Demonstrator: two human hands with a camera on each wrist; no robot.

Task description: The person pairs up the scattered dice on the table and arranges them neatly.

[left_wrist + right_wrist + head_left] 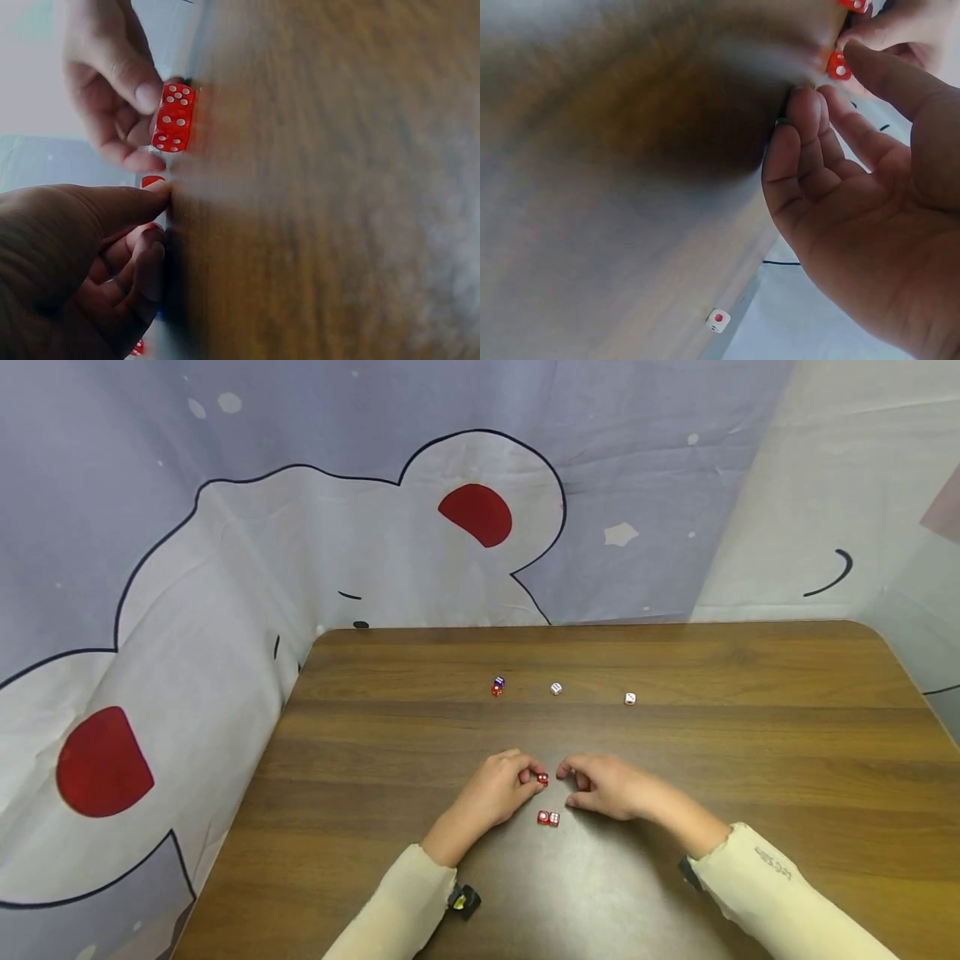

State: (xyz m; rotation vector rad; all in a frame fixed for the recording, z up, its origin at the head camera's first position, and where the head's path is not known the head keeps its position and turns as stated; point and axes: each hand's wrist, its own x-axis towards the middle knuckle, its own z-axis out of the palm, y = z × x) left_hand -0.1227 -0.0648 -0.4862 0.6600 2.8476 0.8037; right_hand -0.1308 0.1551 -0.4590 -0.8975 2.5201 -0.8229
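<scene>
Between thumb and fingers, my left hand (pixel 495 789) pinches a red die (pixel 542 779) with white pips, low over the tabletop; in the left wrist view most of that die (pixel 152 181) is hidden by the thumb. My right hand (pixel 611 785) is just to its right, thumb and fingers bent and apart, holding nothing. Nearer the body, two red dice (pixel 548 818) sit side by side on the table. Their pips show clearly on the same red dice (pixel 174 118) in the left wrist view. In the right wrist view, a red die (pixel 840 66) appears beside the right thumb tip.
Farther back on the wooden table (pixel 360 735) lie a blue die (pixel 499 681) against a red die (pixel 497 691), a white die (pixel 556 689), and another white die (pixel 630 699) to the right. A patterned curtain (pixel 637 485) hangs behind the table's back edge.
</scene>
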